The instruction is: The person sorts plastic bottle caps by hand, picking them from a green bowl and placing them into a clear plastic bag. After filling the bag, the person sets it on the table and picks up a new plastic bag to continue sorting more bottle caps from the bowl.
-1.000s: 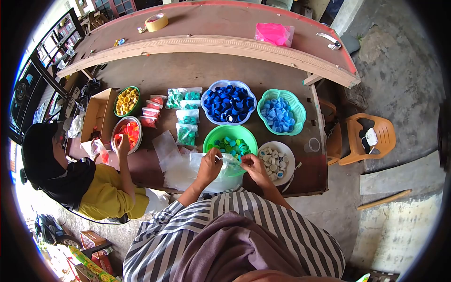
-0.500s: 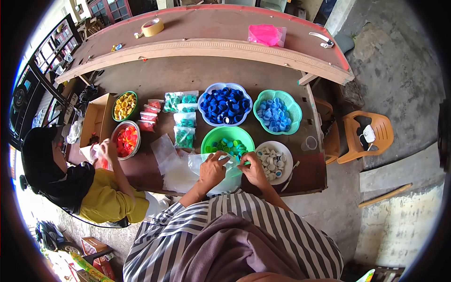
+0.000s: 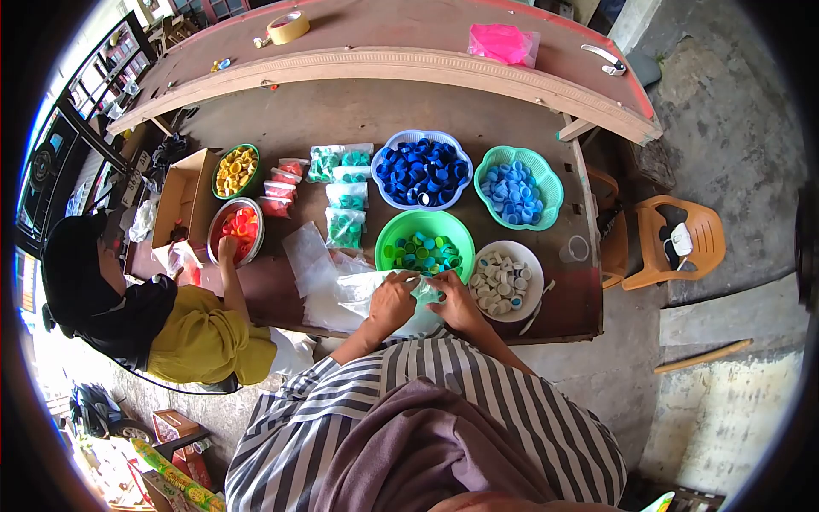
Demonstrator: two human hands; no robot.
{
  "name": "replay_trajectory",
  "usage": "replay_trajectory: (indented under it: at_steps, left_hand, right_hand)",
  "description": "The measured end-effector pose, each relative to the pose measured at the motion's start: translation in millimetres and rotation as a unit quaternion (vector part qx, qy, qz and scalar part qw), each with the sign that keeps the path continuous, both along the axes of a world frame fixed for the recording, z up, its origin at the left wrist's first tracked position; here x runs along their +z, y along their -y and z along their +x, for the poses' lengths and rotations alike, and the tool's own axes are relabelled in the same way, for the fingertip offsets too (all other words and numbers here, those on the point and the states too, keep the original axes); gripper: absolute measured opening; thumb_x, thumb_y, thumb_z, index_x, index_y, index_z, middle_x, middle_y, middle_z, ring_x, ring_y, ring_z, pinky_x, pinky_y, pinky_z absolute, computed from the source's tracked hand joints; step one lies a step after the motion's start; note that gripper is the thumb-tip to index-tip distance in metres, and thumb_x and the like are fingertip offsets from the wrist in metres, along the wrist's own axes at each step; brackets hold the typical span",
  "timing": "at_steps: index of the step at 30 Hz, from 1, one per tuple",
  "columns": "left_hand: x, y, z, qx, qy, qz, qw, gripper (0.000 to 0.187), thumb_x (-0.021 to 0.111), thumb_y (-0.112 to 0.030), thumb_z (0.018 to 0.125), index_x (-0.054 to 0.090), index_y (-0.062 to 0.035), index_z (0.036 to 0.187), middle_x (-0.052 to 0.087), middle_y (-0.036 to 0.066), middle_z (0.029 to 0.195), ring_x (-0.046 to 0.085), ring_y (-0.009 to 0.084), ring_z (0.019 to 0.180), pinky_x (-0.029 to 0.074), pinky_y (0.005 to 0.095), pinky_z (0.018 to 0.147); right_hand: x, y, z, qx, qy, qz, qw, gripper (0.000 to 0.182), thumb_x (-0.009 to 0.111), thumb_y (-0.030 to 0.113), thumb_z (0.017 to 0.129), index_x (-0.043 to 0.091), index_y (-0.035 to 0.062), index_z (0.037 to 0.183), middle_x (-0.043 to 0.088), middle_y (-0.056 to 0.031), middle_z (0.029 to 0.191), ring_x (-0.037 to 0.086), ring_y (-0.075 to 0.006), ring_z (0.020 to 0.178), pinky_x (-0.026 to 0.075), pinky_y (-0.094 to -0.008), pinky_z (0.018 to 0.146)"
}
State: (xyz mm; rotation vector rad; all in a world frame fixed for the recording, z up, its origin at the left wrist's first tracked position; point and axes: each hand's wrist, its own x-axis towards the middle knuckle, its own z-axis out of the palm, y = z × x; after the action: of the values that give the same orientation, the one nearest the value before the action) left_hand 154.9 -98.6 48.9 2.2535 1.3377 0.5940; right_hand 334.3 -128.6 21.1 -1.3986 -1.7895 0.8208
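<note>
My left hand [image 3: 392,303] and my right hand [image 3: 455,299] are close together at the near side of the green basin [image 3: 381,243], which holds green bottle caps. Both hands have closed fingers on the top edge of a clear plastic bag [image 3: 418,318] that hangs between them. Beside my left hand, more clear plastic bags [image 3: 333,303] lie on the table. A white bowl [image 3: 537,294] of white caps stands right of my right hand. Behind are a basket of dark blue caps [image 3: 418,173] and a basket of light blue caps [image 3: 512,192].
A co-worker [image 3: 192,328] sits at the left, one hand in a bowl of red caps [image 3: 237,229]. Filled bags [image 3: 345,196], a cardboard box [image 3: 179,200] and yellow caps [image 3: 235,171] stand behind. A raised shelf [image 3: 384,38] spans the back; an orange chair [image 3: 704,239] is right.
My hands have come closer together at the bag's edge. The co-worker's hand has moved from the box side into the red caps. The whole view has shifted slightly.
</note>
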Motion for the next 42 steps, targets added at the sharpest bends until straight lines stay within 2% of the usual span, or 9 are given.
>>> replay_trajectory:
  at_steps: [9,13,16,21,24,27,29,35,42]
  left_hand:
    - [11.7,-26.0,-31.9,0.116,0.063,-0.030,0.991,0.037,0.056,-0.001,0.070,0.072,-0.0061,0.103,0.069,0.008,0.111,0.064,0.0310,0.099,0.052,0.0377,0.087]
    - [19.0,-38.3,-45.9,0.133,0.088,0.011,0.987,0.039,0.055,-0.001,0.072,0.071,-0.0057,0.106,0.068,0.007,0.114,0.066,0.0296,0.097,0.053,0.0360,0.084]
    - [26.9,-43.7,-46.4,0.164,0.071,-0.038,0.983,0.042,0.054,0.001,0.072,0.070,-0.0059,0.110,0.067,0.006,0.117,0.067,0.0288,0.096,0.054,0.0353,0.083]
    - [17.0,-47.2,-49.1,0.167,0.079,-0.028,0.982,0.044,0.054,0.002,0.071,0.069,-0.0066,0.111,0.066,0.006,0.119,0.067,0.0274,0.094,0.054,0.0350,0.081]
    - [22.9,-48.1,-52.2,0.186,0.085,-0.050,0.978,0.045,0.054,0.002,0.070,0.069,-0.0068,0.112,0.066,0.007,0.121,0.068,0.0264,0.089,0.054,0.0340,0.076]
    - [22.1,-53.3,-59.7,0.200,0.100,-0.044,0.974,0.046,0.054,0.002,0.070,0.069,-0.0064,0.113,0.065,0.007,0.121,0.067,0.0258,0.080,0.052,0.0326,0.070]
    - [30.0,-56.3,-60.8,0.213,0.101,-0.068,0.969,0.046,0.054,0.004,0.070,0.069,-0.0061,0.113,0.066,0.008,0.120,0.067,0.0266,0.085,0.053,0.0332,0.070]
    - [19.0,-63.0,-61.5,0.221,0.118,-0.027,0.968,0.044,0.052,0.005,0.071,0.069,-0.0045,0.110,0.066,0.010,0.117,0.065,0.0307,0.098,0.052,0.0367,0.083]
    - [20.5,-62.5,-57.9,0.223,0.121,-0.042,0.966,0.044,0.051,0.005,0.071,0.069,-0.0045,0.110,0.066,0.011,0.114,0.064,0.0314,0.101,0.052,0.0366,0.086]
  right_hand:
    - [-18.4,-36.3,26.1,-0.010,-0.083,-0.028,0.996,0.022,0.068,0.012,0.089,0.063,0.0055,0.109,0.054,-0.0095,0.097,0.059,-0.0226,0.076,0.051,-0.0307,0.070]
    - [-42.5,-63.5,36.4,-0.034,0.091,0.042,0.994,0.024,0.070,0.013,0.085,0.064,0.0022,0.106,0.056,-0.0142,0.107,0.060,-0.0301,0.096,0.052,-0.0389,0.079]
    - [-48.0,-78.0,28.2,-0.037,0.315,-0.054,0.947,0.048,0.069,0.012,0.084,0.050,-0.0026,0.126,0.047,-0.0218,0.125,0.052,-0.0386,0.113,0.049,-0.0437,0.089]
    - [-61.5,-97.4,1.6,-0.035,0.358,-0.137,0.923,0.048,0.062,0.008,0.087,0.047,-0.0034,0.130,0.046,-0.0245,0.124,0.050,-0.0404,0.116,0.049,-0.0444,0.089]
    - [-68.4,-111.7,2.9,0.030,0.205,-0.123,0.970,0.037,0.056,-0.005,0.082,0.057,-0.0002,0.118,0.048,-0.0190,0.120,0.055,-0.0344,0.109,0.051,-0.0425,0.086]
    - [-73.1,-124.8,9.5,0.022,0.009,-0.169,0.985,0.032,0.064,-0.006,0.078,0.063,0.0038,0.108,0.056,-0.0158,0.108,0.062,-0.0325,0.099,0.051,-0.0413,0.084]
    - [-64.7,-128.4,16.9,-0.004,0.045,-0.096,0.994,0.024,0.065,-0.003,0.080,0.064,0.0059,0.102,0.057,-0.0139,0.104,0.063,-0.0320,0.093,0.051,-0.0405,0.082]
    - [-59.6,-133.2,13.1,-0.005,0.150,-0.065,0.987,0.016,0.065,0.004,0.082,0.066,0.0084,0.098,0.057,-0.0098,0.100,0.057,-0.0293,0.097,0.049,-0.0405,0.084]
    - [-64.2,-130.5,-14.0,0.094,0.253,0.049,0.962,0.007,0.068,0.007,0.076,0.070,0.0098,0.082,0.056,-0.0052,0.092,0.054,-0.0255,0.094,0.045,-0.0383,0.084]
